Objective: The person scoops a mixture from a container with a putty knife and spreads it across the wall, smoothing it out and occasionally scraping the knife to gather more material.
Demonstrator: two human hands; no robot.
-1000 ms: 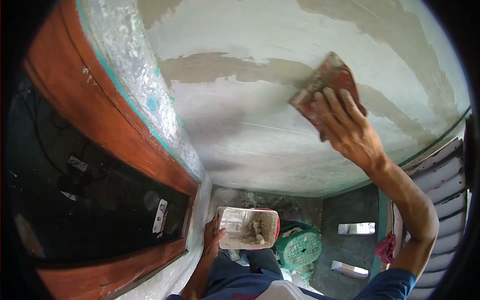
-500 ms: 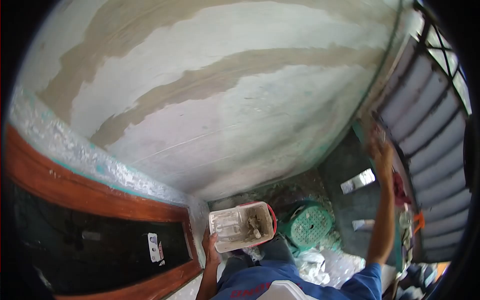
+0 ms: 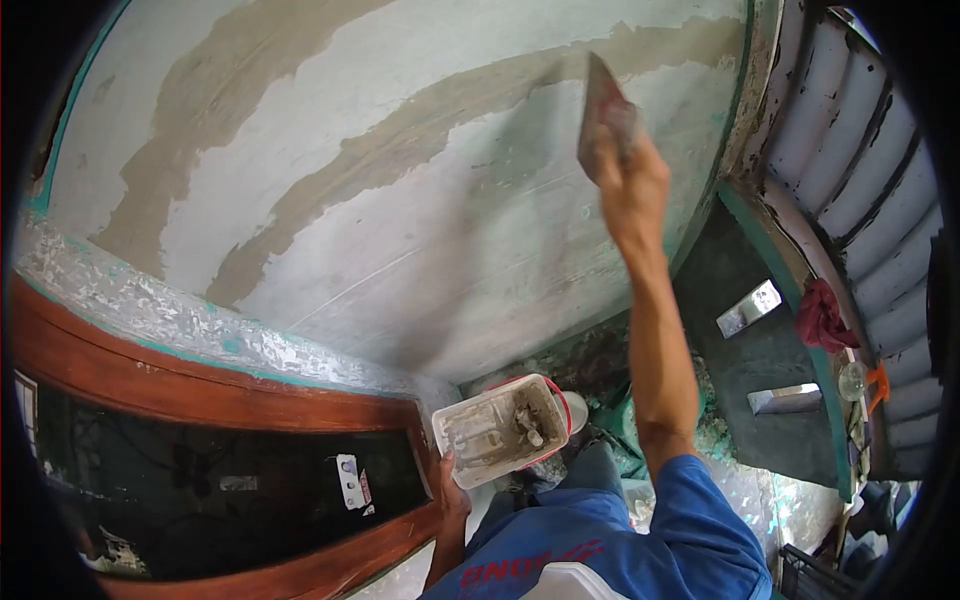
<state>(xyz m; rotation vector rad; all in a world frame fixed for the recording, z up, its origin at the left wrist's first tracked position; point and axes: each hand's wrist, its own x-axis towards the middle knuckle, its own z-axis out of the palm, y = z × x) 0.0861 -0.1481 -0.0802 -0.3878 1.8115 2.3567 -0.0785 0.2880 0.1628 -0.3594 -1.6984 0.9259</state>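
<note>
My right hand [image 3: 635, 185] is raised in front of the wall [image 3: 560, 210], fingers wrapped round a putty knife [image 3: 602, 95], which is slightly blurred. The blade points up, its tip overlapping a curved brown band of filler [image 3: 430, 115] in this view. Low down, my left hand [image 3: 453, 487] grips the near left end of a pale rectangular tub [image 3: 480, 435], thumb over the rim. Greyish smears coat the tub's inside, and a lump of filler [image 3: 530, 425] lies at its right end.
A wooden-framed dark panel [image 3: 250, 395] is at lower left. Behind the tub is a red-rimmed bucket [image 3: 572, 410], with a green stool [image 3: 625, 435] partly hidden by my arm. Right are a dark low wall [image 3: 745, 390], a maroon cloth [image 3: 825, 318] and corrugated sheeting [image 3: 850, 130].
My right hand has swung left and up from beside the sheeting to the wall with the putty knife. The view has shifted, and the tub stays in my left hand.
</note>
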